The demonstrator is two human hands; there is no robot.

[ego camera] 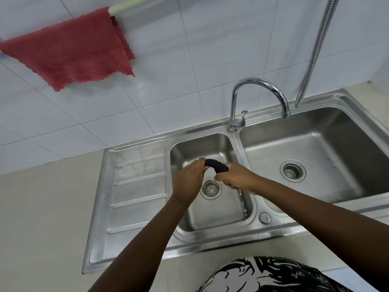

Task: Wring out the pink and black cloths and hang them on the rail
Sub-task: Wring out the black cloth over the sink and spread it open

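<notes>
Left hand (188,179) and right hand (235,176) clamped on opposite ends of twisted black cloth (216,164), over small left basin (214,220) for drainage; pink cloth (69,51) already on far-left rail (128,5).

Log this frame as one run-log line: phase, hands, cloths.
phase: wringing | left hand + right hand: twisting rolled black cloth over small steel sink basin | pink cloth: hung on pale rail
</notes>
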